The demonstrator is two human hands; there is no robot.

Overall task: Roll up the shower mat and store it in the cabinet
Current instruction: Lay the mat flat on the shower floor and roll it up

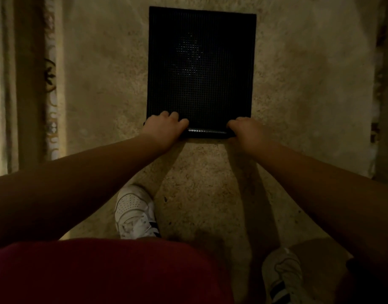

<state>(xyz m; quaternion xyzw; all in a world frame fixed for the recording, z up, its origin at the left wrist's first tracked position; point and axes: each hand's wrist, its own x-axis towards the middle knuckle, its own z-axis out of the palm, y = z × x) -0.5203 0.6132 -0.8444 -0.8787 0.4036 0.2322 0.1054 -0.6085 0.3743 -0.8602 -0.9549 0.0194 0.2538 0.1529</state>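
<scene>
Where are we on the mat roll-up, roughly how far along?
Barely started. Done: the near edge of the black mat is turned over into a first thin roll. In hand: left hand and right hand each have a grip on that rolled edge, one at each end. Left: most of the mat lies flat on the floor. No cabinet is in view.

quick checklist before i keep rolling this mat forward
1. Left hand grips the near edge of the mat: ok.
2. Right hand grips the same edge: ok.
3. First turn started, a narrow roll between the hands: ok.
4. Rest of the mat lies flat, nothing on it: ok.
5. Floor ahead free for rolling: ok.
6. Roll tight and even at both ends: cannot tell, the hands cover them.
7. Cabinet ready: cannot tell, not in view.
</scene>
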